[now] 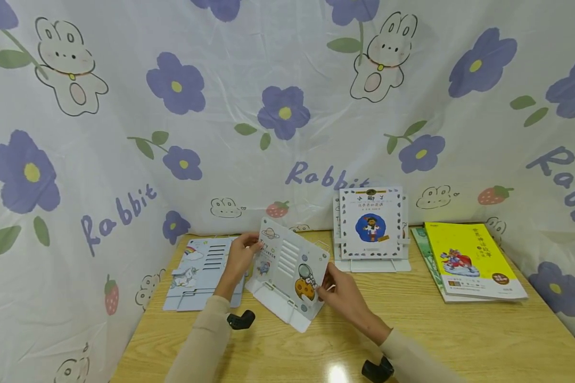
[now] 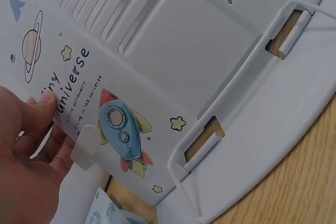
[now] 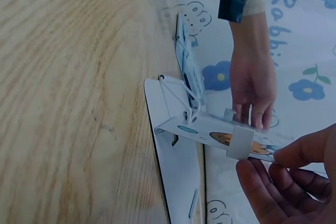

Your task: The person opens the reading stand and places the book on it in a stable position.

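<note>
Both hands are on a white metal book stand (image 1: 287, 276) printed with planets, a rocket and an astronaut. Its back panel stands tilted up from the base plate, with slots cut through it. My left hand (image 1: 241, 258) pinches the left side edge, thumb on the printed face beside the lettering in the left wrist view. At the opposite edge, my right hand (image 1: 342, 291) grips the panel between thumb and fingers, close to a white side clip (image 3: 241, 141). A wire page holder (image 2: 239, 74) runs along the lower front of the stand.
A blue unicorn book stand (image 1: 201, 266) lies to the left. Behind on the right, another stand holds a white picture book (image 1: 371, 223). A yellow book (image 1: 469, 255) lies on a green one (image 1: 424, 250) at the far right. A printed curtain (image 1: 287, 64) hangs behind the wooden table (image 1: 412, 324).
</note>
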Action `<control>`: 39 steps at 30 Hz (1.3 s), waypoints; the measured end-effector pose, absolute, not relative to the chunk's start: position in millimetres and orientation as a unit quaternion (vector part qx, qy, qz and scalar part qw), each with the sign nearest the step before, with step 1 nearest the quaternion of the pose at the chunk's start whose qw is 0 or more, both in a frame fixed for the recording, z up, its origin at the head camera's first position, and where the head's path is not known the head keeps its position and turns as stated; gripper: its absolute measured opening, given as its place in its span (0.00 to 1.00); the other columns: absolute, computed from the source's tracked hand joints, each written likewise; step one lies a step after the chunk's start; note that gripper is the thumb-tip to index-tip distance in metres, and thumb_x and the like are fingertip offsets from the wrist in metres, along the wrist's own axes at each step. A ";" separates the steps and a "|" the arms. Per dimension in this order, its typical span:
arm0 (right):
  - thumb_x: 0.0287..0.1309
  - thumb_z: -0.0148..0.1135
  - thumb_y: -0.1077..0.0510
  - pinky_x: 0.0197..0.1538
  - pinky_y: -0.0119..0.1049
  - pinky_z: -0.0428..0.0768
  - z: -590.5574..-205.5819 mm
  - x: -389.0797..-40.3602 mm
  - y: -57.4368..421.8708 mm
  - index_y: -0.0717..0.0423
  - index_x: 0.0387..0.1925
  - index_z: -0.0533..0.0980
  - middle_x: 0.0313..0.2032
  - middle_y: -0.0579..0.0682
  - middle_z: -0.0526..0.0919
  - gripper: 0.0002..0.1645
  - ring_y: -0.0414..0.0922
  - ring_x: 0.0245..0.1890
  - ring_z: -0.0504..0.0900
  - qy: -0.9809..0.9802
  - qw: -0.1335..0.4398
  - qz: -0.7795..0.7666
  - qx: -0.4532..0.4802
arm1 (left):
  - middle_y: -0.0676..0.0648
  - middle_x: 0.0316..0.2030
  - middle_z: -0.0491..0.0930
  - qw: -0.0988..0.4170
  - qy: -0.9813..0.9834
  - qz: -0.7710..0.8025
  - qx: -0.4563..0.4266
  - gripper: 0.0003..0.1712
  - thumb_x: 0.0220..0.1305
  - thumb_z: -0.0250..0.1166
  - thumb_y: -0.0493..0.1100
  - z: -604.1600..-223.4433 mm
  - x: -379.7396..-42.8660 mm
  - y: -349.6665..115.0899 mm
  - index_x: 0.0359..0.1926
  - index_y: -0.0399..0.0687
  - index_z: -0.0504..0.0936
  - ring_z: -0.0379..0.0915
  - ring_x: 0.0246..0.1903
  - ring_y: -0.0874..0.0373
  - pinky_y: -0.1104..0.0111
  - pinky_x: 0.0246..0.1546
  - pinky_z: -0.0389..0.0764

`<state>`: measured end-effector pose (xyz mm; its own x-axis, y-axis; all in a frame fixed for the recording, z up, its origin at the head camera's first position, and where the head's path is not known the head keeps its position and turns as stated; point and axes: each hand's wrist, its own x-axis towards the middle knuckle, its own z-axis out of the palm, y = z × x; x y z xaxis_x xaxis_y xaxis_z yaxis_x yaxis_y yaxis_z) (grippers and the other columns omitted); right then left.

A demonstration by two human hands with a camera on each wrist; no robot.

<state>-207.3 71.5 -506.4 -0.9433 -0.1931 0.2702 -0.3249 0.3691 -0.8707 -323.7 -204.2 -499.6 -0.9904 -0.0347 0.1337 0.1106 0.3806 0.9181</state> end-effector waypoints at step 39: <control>0.58 0.63 0.64 0.33 0.19 0.80 -505.4 -200.4 17.9 0.51 0.36 0.71 0.32 0.45 0.82 0.09 0.35 0.32 0.82 -0.843 0.134 0.446 0.270 | 0.38 0.54 0.77 0.049 -0.805 -0.590 -0.048 0.16 0.68 0.57 0.31 -474.1 -345.6 -206.5 0.56 0.42 0.77 0.73 0.56 0.45 0.54 0.57 0.74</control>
<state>-200.4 17.9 -505.4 -0.8186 -0.3345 0.4669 -0.5741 0.4562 -0.6799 -345.6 -206.5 -474.1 -0.9907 0.0192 0.1350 0.1345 0.2996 0.9445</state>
